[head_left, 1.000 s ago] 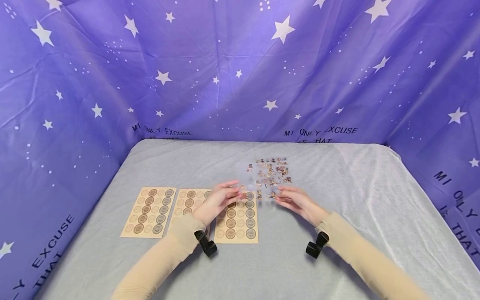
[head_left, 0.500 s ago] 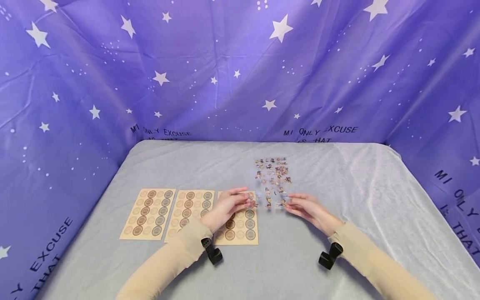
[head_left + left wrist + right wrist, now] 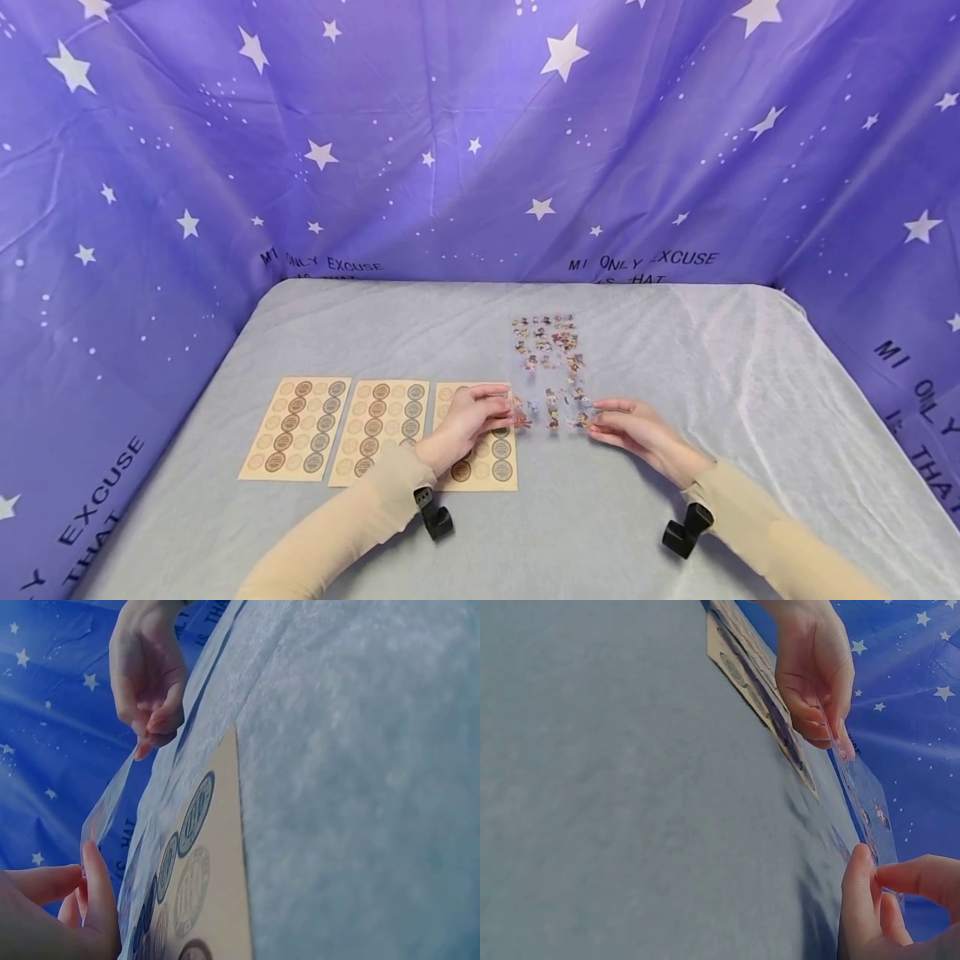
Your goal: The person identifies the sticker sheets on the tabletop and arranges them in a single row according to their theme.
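A clear sticker sheet [image 3: 552, 419] with small coloured figures is stretched between both hands. My left hand [image 3: 474, 419] pinches its left edge between thumb and fingers, over the right-hand tan sheet. On the opposite edge, my right hand [image 3: 632, 429] has a thumb-and-finger pinch. In the right wrist view the clear sheet [image 3: 866, 806] is tilted and raised off the cloth. Behind it, more clear sticker sheet [image 3: 543, 325] with similar figures shows on the table, partly overlapped by the held one in the head view.
Three tan sheets of round stickers lie in a row: a left one [image 3: 296, 429], a middle one [image 3: 390, 425] and a right one [image 3: 480, 475], partly under my left hand. Grey cloth covers the table [image 3: 675, 358]. A purple star-printed curtain [image 3: 480, 192] encloses the back and sides.
Both hands have drawn the held sticker sheet to the right and closer to me, so more of the tan sheets shows. The sheet behind and the tan sheets stay put.
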### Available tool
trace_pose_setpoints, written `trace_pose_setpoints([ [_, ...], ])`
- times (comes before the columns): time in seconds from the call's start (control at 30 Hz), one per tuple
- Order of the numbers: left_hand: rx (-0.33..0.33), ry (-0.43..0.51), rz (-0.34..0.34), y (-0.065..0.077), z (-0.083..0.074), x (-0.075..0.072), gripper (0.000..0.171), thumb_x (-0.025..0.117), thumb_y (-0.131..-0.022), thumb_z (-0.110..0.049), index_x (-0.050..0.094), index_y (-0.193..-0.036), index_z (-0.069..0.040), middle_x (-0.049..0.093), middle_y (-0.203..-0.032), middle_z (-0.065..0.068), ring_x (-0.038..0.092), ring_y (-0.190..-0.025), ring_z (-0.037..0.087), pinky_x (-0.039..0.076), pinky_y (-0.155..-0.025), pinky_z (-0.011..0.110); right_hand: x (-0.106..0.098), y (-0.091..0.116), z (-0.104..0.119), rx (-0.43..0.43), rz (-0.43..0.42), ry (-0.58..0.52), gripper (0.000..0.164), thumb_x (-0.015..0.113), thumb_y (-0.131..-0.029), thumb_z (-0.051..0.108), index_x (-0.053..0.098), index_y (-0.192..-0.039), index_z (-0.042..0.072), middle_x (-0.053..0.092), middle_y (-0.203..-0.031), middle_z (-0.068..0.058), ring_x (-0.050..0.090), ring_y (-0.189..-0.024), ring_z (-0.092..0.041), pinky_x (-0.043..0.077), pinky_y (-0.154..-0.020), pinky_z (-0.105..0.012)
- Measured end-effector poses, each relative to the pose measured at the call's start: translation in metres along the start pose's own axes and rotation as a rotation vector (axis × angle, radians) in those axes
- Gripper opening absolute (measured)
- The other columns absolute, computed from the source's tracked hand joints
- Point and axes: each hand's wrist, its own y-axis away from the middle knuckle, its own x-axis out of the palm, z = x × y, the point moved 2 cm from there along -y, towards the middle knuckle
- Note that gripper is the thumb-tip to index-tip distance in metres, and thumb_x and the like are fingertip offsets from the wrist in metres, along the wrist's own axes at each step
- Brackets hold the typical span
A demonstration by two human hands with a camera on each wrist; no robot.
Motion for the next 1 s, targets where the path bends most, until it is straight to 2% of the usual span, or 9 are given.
trace_pose_setpoints([
  [0.17,-0.013,-0.027,-0.019,0.004,0.002,0.008,0.036,0.054,-0.08,0.01,0.05,-0.116,0.012,0.064,-0.079,0.01,0.061,-0.065,0.012,0.054,-0.069,0.029,-0.006,0.006,-0.001,-0.005,0.0,0.022,0.045,0.048,-0.081,-0.012,0.029,-0.121,-0.022,0.061,-0.079,-0.01,0.062,-0.076,-0.015,0.051,-0.079,-0.028],
  [0.33,0.006,-0.053,-0.017,0.007,0.004,0.014,0.034,0.053,-0.079,0.013,0.051,-0.112,0.014,0.065,-0.079,0.013,0.06,-0.064,0.013,0.055,-0.066,0.029,-0.011,0.012,-0.003,-0.016,0.024,0.034,0.039,0.049,-0.081,-0.011,0.035,-0.116,-0.02,0.062,-0.08,-0.01,0.062,-0.077,-0.016,0.051,-0.079,-0.029],
  [0.67,-0.005,-0.072,-0.001,0.01,0.011,0.019,0.035,0.053,-0.077,0.015,0.051,-0.112,0.014,0.064,-0.073,0.009,0.062,-0.064,0.014,0.055,-0.065,0.03,-0.018,0.019,-0.006,-0.008,0.028,0.102,0.044,0.051,-0.081,-0.009,0.032,-0.118,-0.022,0.06,-0.084,-0.01,0.062,-0.079,-0.016,0.05,-0.08,-0.029],
  [1.0,-0.005,-0.103,0.01,0.012,0.018,0.021,0.035,0.053,-0.076,0.016,0.051,-0.111,0.013,0.06,-0.066,0.005,0.061,-0.06,0.014,0.055,-0.061,0.029,-0.022,0.019,-0.013,-0.02,0.016,0.153,0.038,0.052,-0.079,-0.009,0.039,-0.113,-0.019,0.062,-0.079,-0.009,0.063,-0.075,-0.018,0.052,-0.077,-0.03],
])
